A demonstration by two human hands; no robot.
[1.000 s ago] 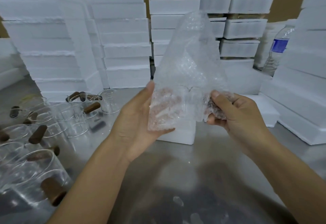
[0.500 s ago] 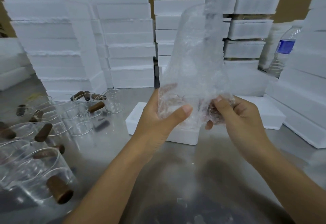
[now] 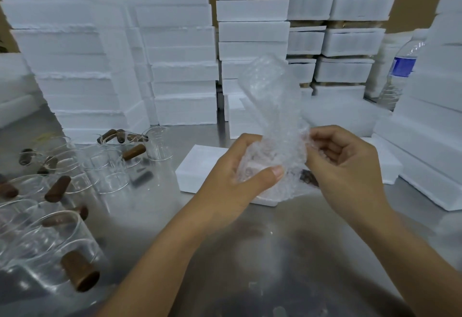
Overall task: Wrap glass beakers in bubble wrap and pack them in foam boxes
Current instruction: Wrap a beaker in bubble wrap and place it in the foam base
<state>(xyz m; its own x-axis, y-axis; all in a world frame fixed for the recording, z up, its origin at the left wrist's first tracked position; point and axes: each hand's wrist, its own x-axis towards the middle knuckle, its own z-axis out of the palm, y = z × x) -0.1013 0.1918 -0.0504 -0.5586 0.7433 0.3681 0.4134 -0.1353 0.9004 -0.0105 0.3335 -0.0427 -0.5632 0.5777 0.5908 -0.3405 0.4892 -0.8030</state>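
Left hand [image 3: 237, 176] grips wrap [image 3: 275, 106] bundle, right hand [image 3: 345, 164] pinches edge; loose tail may unroll, dropping the hidden beaker on bench [image 3: 275, 241].

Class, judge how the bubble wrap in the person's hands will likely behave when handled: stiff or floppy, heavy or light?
Probably floppy: the bubble wrap crumples where the left hand and right hand grip it. Likely light: its free end stands up unsupported.

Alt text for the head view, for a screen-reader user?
The left hand and right hand grip a bubble wrap sheet bunched at its lower end above a white foam box on a steel table. At left are glass beakers with brown stoppers; stacked foam boxes fill the back.
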